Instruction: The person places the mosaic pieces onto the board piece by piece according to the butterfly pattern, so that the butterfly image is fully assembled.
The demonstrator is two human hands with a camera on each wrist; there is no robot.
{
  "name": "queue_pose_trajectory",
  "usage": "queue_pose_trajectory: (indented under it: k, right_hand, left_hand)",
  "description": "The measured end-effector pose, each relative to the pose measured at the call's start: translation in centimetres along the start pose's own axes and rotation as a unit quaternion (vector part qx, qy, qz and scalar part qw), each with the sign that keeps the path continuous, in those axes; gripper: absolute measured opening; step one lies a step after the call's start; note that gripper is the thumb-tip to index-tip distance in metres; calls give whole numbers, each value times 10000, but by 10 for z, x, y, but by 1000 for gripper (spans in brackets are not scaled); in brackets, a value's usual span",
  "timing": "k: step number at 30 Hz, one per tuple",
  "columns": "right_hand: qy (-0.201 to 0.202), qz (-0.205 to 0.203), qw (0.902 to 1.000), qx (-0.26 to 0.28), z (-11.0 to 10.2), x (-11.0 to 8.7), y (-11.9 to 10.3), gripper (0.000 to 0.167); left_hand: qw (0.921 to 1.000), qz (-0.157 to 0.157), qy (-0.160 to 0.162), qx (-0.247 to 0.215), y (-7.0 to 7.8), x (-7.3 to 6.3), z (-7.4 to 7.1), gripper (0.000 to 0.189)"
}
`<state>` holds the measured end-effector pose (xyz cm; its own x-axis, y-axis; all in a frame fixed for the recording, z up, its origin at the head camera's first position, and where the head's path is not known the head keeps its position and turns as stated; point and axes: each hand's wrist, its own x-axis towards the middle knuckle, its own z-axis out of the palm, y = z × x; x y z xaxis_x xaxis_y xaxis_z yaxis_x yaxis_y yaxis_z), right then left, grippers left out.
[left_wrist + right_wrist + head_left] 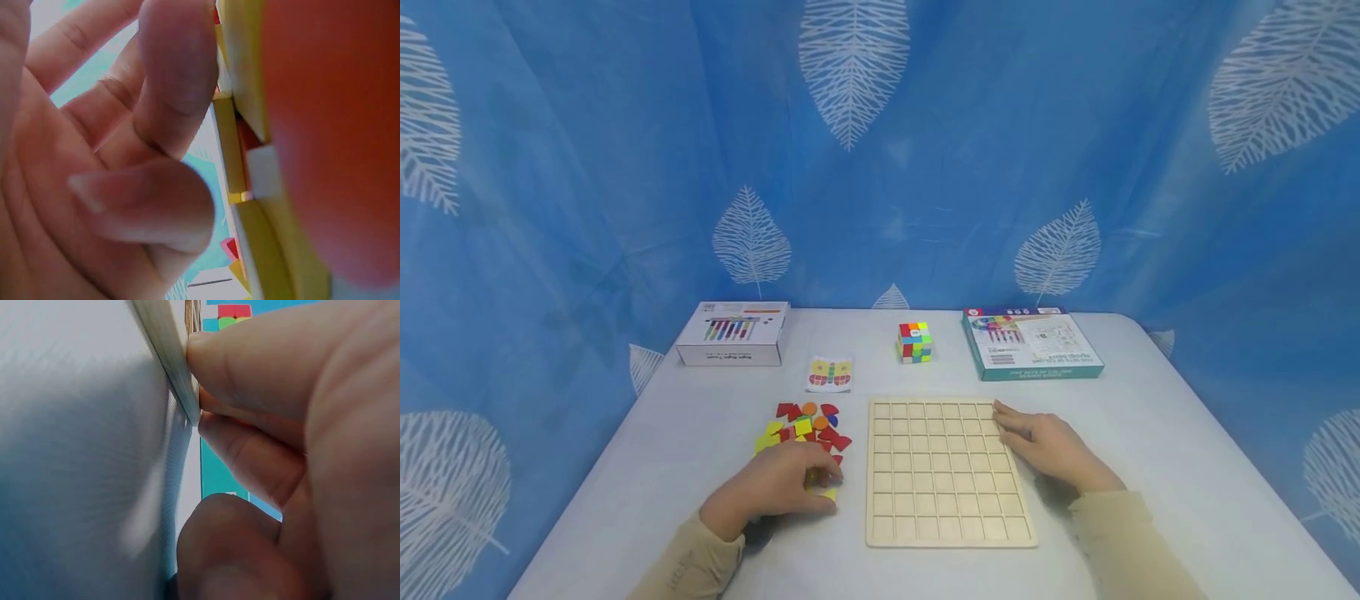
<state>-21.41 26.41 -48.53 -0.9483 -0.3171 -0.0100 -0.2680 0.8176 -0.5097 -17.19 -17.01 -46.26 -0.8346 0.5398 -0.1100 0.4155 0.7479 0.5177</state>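
Note:
My left hand (pixel 786 482) is low over a loose pile of coloured shape tiles (pixel 802 427), its fingers bent and its thumb apart from them. Between thumb and fingers shows a yellow tile (pixel 830 493). Up close in the left wrist view, yellow tiles (pixel 229 144) stand beside the fingers, and a blurred red-orange shape covers the right side. My right hand (pixel 1048 446) rests at the right edge of a pale wooden grid board (pixel 951 547), its fingertips on that edge. In the right wrist view the fingertips touch the board's side (pixel 169 362).
A butterfly pattern card (pixel 830 375) lies behind the tiles. Farther back are a white box (pixel 733 335) on the left, a puzzle cube (pixel 914 342) in the middle and a teal-edged box (pixel 1033 343) on the right. A blue leaf-print curtain (pixel 940 208) hangs behind the white table.

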Motion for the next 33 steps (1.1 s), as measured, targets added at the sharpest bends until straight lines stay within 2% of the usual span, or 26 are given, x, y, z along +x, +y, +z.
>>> queue_pose_trajectory:
  k: [5,10,16,20,23,27,33]
  right_hand:
    - [33,24,10000,71,1,0,1,44]
    - [83,-10,9999,89,2,-1,1,44]
    - [15,74,9998,160,1,0,2,45]
    - [-119,74,9996,238,-1,0,3,43]
    - [-277,75,9990,338,-4,0,2,48]
    - [-431,110,9983,373,-5,-1,0,49]
    - [-421,270,9978,430,-5,0,-2,48]
  left_hand:
    - [9998,146,-77,-145,-1,0,1,22]
    - [9997,233,-23,62,1,2,3,18]
    - [9998,141,44,113,3,1,1,13]
    - [10000,36,7,33,4,-3,-1,24]
    - [10000,0,-44,9,4,-5,-2,32]
    - [9998,89,-123,-120,3,-5,-2,34]
    - [9992,355,-72,-147,0,-2,1,21]
